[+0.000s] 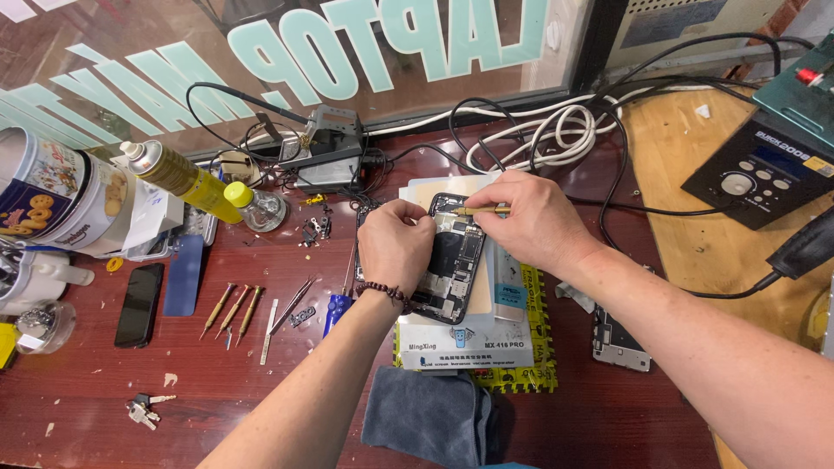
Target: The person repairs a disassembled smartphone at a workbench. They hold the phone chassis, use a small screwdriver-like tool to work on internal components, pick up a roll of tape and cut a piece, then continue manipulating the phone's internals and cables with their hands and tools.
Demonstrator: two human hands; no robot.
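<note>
An opened black phone (pixel 459 260), its inner boards showing, lies on a white box (pixel 465 343) in the middle of the dark red bench. My left hand (pixel 395 246), with a bead bracelet at the wrist, presses down on the phone's left edge. My right hand (pixel 530 217) holds a slim brass-handled screwdriver (pixel 480 210), its tip at the top of the phone's insides.
Three brass screwdrivers (pixel 231 310), tweezers (pixel 291 306) and a blue-handled tool (pixel 334 311) lie left of the phone. Further left are a black phone (pixel 139 304), a blue panel (pixel 184 274), a yellow spray can (pixel 184 180) and tins. A grey cloth (pixel 426 417) lies in front, a rework station (pixel 769 152) and cables at the right.
</note>
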